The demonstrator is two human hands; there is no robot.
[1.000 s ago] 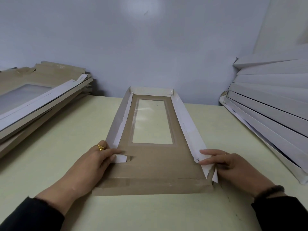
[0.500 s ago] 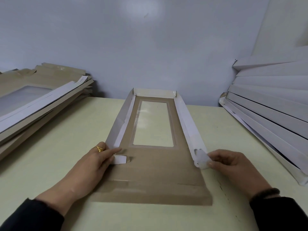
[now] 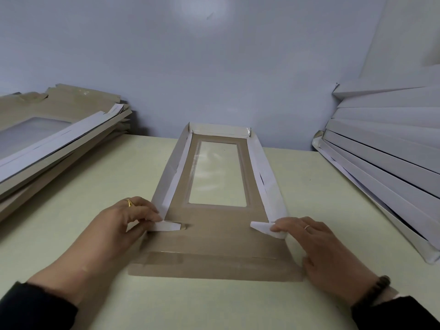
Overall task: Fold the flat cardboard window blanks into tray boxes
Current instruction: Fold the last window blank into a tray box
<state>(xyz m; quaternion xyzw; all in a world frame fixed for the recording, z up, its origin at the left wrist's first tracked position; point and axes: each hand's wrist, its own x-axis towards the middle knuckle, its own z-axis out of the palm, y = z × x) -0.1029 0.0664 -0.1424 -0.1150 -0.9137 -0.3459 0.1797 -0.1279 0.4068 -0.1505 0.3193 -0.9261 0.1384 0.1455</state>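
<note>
A brown cardboard window blank [image 3: 214, 244] lies lengthwise on the table in front of me, with a clear film window in its middle. Its far end wall and both long white side walls stand up; the near end flap lies flat. My left hand [image 3: 119, 225] pinches the small white corner tab at the near end of the left wall, folded inward. My right hand [image 3: 321, 244] pinches the matching tab at the near end of the right wall, also turned inward.
A stack of flat brown-and-white window blanks [image 3: 47, 139] lies at the left on the pale table [image 3: 83, 186]. A leaning pile of white folded boxes [image 3: 385, 158] fills the right side. A blue-grey wall stands close behind.
Both hands shifted along the walls to the near corners. The right corner tab has swung inward over the base, and the left tab is now pinched and lifted.
</note>
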